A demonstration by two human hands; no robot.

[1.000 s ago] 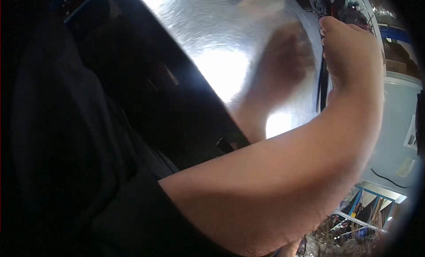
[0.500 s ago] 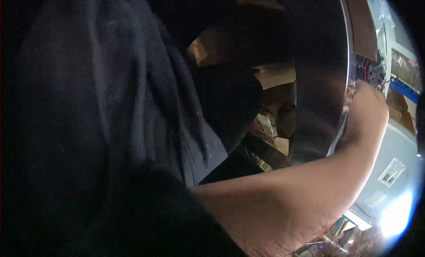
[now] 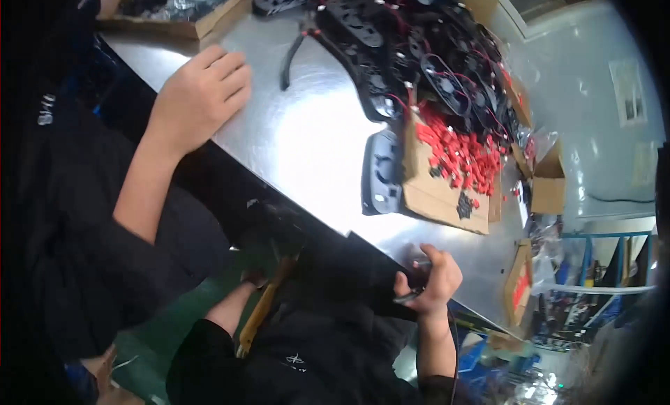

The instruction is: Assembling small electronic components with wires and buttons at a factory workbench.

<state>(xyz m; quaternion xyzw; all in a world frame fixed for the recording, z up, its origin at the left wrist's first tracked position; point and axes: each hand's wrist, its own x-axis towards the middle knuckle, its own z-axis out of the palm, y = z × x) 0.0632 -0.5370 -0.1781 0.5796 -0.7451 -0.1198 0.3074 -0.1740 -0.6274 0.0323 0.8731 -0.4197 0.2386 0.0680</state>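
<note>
We have our right hand (image 3: 434, 278) at the near edge of the metal table (image 3: 307, 126), low on the right, its fingers bent round a dark slim object (image 3: 407, 298), with the forefinger and thumb tips standing apart; blur keeps us from telling what kind of object it is. That object sits by the table edge, beneath the thumb. Our left hand we cannot pick out with certainty, so we cannot tell how its fingers stand. What we take for a co-worker's hand (image 3: 199, 101) reaches in from a black sleeve (image 3: 98, 265) on the left, over the table rim, fingers bent and slightly apart, palm hidden from us. Between the two hands, farther in, we see a grey-black moulded part (image 3: 382, 175) lying just beside a cardboard box (image 3: 447, 204) of small red pieces (image 3: 464, 157). Behind that box lies a heap of black parts (image 3: 447, 56) threaded with red wires, and near its left side rests a black curved piece (image 3: 287, 66). At the upper left, a shallow carton (image 3: 157, 30) holds clear plastic bags (image 3: 192, 4)
</note>
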